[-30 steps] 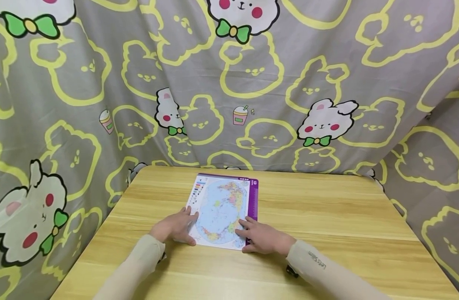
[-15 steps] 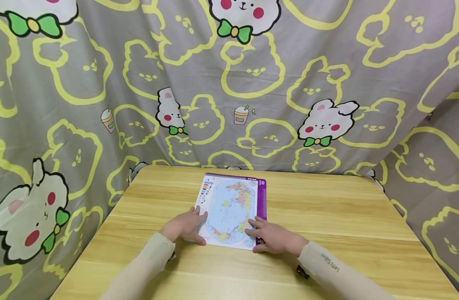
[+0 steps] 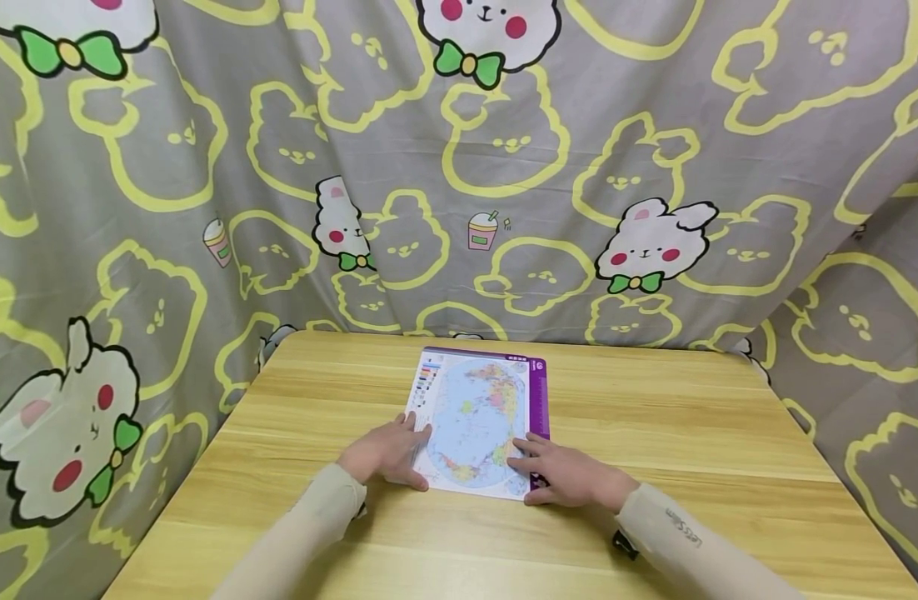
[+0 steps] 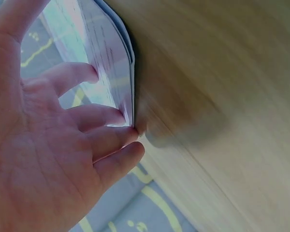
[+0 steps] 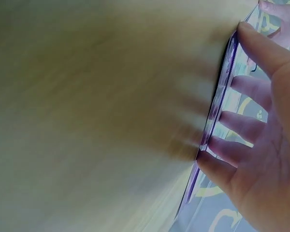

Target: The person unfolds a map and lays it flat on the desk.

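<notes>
A flat world map (image 3: 474, 425) with a purple strip along its right side lies on the wooden table. At its left edge, my left hand (image 3: 390, 452) touches the margin with fingers spread. My right hand (image 3: 575, 473) rests over the purple edge, fingertips on the printed face. In the left wrist view, fingertips of the left hand (image 4: 53, 130) meet the white margin and edge of the map (image 4: 111, 63), where thin layers show. The right wrist view has the right hand (image 5: 261, 130) along the map's purple edge (image 5: 217, 101), fingers fairly straight.
The pale wooden table (image 3: 699, 450) stretches around the map on all sides. A grey curtain (image 3: 534, 283) with yellow outlines and rabbit prints hangs behind the table and at both sides.
The map has slid to the right across the table, both hands travelling along with it at its edges. Most of that shift comes in the first half second and it continues to now.
</notes>
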### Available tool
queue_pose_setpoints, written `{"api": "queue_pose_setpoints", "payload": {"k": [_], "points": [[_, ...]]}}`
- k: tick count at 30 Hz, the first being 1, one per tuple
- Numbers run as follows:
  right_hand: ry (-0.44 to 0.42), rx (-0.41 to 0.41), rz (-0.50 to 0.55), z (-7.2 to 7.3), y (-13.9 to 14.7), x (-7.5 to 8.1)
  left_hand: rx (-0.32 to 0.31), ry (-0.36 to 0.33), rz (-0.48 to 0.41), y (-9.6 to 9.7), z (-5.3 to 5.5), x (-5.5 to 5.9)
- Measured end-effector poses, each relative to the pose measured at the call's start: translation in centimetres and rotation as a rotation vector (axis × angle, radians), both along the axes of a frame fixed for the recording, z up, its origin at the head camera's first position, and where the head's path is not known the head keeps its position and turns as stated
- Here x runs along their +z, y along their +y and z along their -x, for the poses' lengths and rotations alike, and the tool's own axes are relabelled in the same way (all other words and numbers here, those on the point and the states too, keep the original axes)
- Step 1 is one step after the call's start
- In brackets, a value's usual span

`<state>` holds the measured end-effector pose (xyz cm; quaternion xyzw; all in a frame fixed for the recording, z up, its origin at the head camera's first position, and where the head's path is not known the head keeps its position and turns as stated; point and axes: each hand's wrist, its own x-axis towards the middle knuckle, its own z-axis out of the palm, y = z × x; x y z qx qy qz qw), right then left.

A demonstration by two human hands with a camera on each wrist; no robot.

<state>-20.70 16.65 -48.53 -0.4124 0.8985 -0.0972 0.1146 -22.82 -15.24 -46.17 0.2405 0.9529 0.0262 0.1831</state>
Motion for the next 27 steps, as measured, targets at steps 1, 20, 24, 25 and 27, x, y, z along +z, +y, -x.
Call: {"api": "queue_pose_setpoints", "payload": {"k": [1, 20, 24, 25, 27], "points": [[-0.006, -0.001, 0.002, 0.0, 0.2, 0.0, -0.001, 0.001, 0.001, 0.1, 0.0, 0.0], [-0.063, -0.048, 0.038, 0.2, 2.7, 0.3, -0.066, 0.03, 0.057, 2.1, 0.1, -0.1], [-0.059, -0.046, 0.048, 0.4, 3.3, 0.3, -0.077, 0.031, 0.057, 2.4, 0.1, -0.1], [-0.061, -0.046, 0.052, 0.4, 3.4, 0.3, -0.077, 0.029, 0.057, 2.5, 0.0, -0.1], [-0.065, -0.044, 0.061, 0.5, 3.7, 0.3, -0.078, 0.028, 0.055, 2.6, 0.0, 0.0]]}}
